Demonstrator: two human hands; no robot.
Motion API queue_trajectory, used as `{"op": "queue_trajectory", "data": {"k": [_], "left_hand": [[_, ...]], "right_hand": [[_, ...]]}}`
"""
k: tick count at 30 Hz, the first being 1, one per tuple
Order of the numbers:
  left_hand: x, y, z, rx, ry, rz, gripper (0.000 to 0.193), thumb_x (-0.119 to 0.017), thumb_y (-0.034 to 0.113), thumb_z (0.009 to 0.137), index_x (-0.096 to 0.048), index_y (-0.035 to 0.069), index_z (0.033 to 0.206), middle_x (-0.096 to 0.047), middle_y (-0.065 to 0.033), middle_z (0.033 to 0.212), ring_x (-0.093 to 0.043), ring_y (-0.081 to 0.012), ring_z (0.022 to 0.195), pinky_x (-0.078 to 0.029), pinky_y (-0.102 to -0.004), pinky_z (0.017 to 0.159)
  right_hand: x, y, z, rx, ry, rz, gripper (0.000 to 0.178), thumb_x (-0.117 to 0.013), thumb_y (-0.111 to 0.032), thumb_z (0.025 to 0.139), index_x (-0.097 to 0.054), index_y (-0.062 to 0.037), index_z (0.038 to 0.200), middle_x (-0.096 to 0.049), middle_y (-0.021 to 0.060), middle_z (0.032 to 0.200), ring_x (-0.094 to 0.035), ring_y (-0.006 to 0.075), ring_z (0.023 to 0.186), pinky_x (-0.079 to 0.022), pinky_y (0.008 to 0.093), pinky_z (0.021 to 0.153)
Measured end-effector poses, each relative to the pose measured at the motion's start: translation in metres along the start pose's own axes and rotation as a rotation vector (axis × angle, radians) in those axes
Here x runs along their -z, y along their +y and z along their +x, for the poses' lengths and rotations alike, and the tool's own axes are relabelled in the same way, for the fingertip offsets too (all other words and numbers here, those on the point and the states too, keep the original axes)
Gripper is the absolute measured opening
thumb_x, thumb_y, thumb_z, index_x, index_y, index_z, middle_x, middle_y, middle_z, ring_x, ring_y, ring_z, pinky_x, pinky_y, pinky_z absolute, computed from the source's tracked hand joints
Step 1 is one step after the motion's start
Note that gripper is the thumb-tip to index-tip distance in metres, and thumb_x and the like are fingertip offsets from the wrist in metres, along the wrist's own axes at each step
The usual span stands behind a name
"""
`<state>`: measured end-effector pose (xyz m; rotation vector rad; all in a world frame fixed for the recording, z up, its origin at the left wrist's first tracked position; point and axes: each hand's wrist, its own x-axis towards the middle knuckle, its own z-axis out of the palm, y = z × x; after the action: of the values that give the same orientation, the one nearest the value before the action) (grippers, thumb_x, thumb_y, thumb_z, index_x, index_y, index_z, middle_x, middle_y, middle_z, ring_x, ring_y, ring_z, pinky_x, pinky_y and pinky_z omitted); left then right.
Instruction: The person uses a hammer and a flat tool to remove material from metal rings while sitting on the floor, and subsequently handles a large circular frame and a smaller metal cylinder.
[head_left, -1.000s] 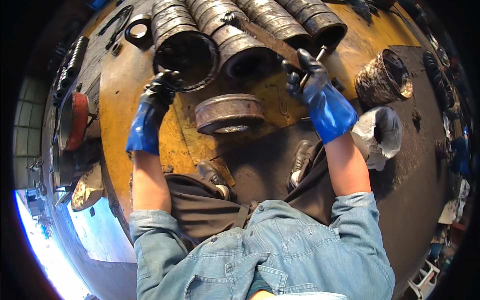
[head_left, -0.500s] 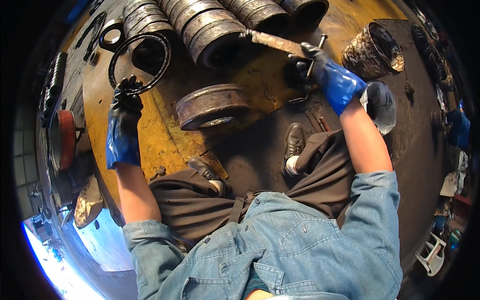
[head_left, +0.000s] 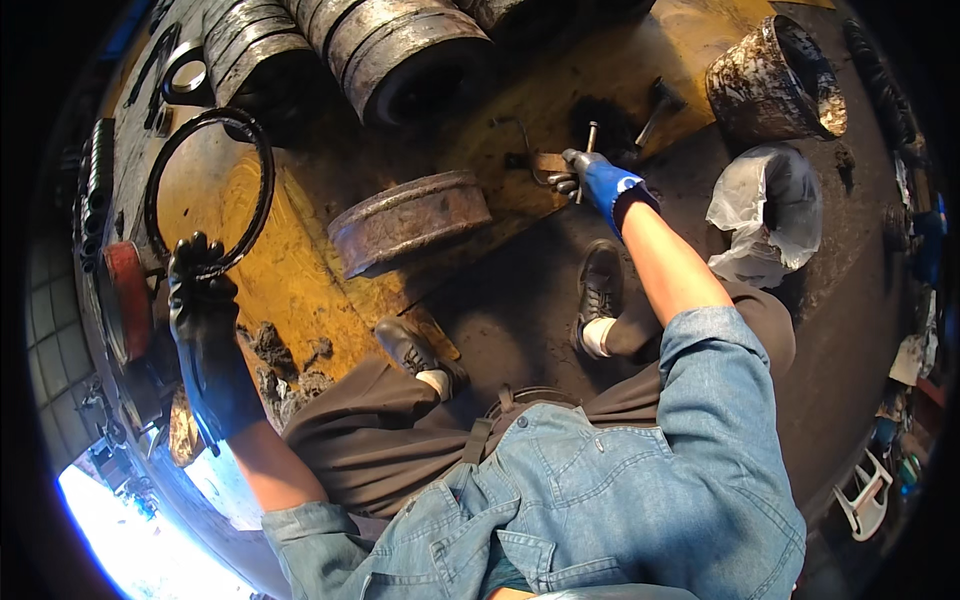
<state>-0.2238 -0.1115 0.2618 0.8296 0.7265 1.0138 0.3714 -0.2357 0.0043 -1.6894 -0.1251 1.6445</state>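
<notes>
My left hand (head_left: pixel 205 285), in a black and blue glove, grips the lower edge of a thin black ring (head_left: pixel 153 205), held up at the left. In a blue glove, my right hand (head_left: pixel 592 182) is closed round a tan, bar-like tool (head_left: pixel 545 161) with a thin metal rod (head_left: pixel 592 136) sticking up beside the fingers. The tool's exact kind is unclear, and my hand covers part of it. Between my hands a rusty metal ring (head_left: pixel 410 222) rests on the yellow floor plate, apart from both.
Large greasy metal cylinders (head_left: pixel 400 60) lie in a row at the far side. A grimy bucket (head_left: pixel 745 85) and a clear plastic bag (head_left: pixel 745 215) are at the right. Dark rags (head_left: pixel 290 370) lie by my left knee, near a red-faced round part (head_left: pixel 128 300).
My left hand has moved left and slightly down with the black ring. My right hand has come left and down with the tool, which now appears foreshortened. The view has shifted too.
</notes>
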Motion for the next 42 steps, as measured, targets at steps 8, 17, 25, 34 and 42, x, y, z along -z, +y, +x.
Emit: {"op": "queue_trajectory", "data": {"k": [8, 17, 25, 34, 42], "left_hand": [[-0.008, 0.0, 0.008, 0.066, 0.17, 0.083, 0.032, -0.047, 0.026, 0.105, -0.06, 0.011, 0.13, -0.059, -0.011, 0.137, -0.061, -0.0273, 0.118, -0.058, -0.0292, 0.067], [-0.038, -0.012, 0.011, -0.001, 0.149, 0.108, 0.031, -0.05, 0.025, 0.102, -0.061, 0.013, 0.128, -0.061, -0.0077, 0.133, -0.063, -0.0252, 0.113, -0.058, -0.0289, 0.064], [-0.013, -0.004, 0.02, -0.041, 0.093, 0.179, 0.035, -0.051, 0.021, 0.101, -0.057, 0.01, 0.133, -0.061, -0.0091, 0.132, -0.062, -0.0155, 0.098, -0.052, -0.0226, 0.064], [-0.099, -0.029, -0.018, -0.362, 0.118, 1.17, 0.035, -0.041, 0.009, 0.102, -0.056, 0.003, 0.134, -0.065, -0.003, 0.115, -0.054, -0.0062, 0.078, -0.044, -0.0205, 0.064], [-0.111, -0.03, -0.02, -0.384, 0.091, 1.168, 0.035, -0.042, 0.01, 0.102, -0.056, 0.004, 0.134, -0.065, -0.002, 0.111, -0.054, -0.0063, 0.077, -0.045, -0.0211, 0.065]], "right_hand": [[-0.045, -0.021, 0.036, -0.1, -0.043, -0.018, 0.028, -0.051, -0.032, 0.099, -0.056, -0.0044, 0.105, -0.072, 0.0145, 0.082, -0.06, 0.0182, 0.05, -0.042, 0.0329, 0.042], [0.002, -0.063, -0.023, 0.161, -0.234, -0.234, 0.033, -0.053, -0.039, 0.102, -0.059, -0.0078, 0.111, -0.071, 0.0042, 0.091, -0.06, 0.0097, 0.065, -0.046, 0.0253, 0.058], [0.07, -0.144, -0.146, 0.23, -0.043, -0.281, 0.048, -0.053, -0.052, 0.099, -0.064, -0.007, 0.11, -0.073, 0.0069, 0.091, -0.06, 0.0113, 0.061, -0.045, 0.0303, 0.051], [0.291, -0.114, -0.303, 0.278, 0.324, 0.101, 0.046, -0.053, -0.049, 0.099, -0.067, -0.0057, 0.105, -0.074, 0.0091, 0.085, -0.061, 0.0163, 0.054, -0.046, 0.029, 0.045], [0.307, 0.017, -0.354, 0.568, 0.894, -0.564, 0.046, -0.051, -0.039, 0.101, -0.067, 0.0037, 0.106, -0.071, 0.0127, 0.084, -0.063, 0.0228, 0.073, -0.049, 0.0385, 0.067]]}}
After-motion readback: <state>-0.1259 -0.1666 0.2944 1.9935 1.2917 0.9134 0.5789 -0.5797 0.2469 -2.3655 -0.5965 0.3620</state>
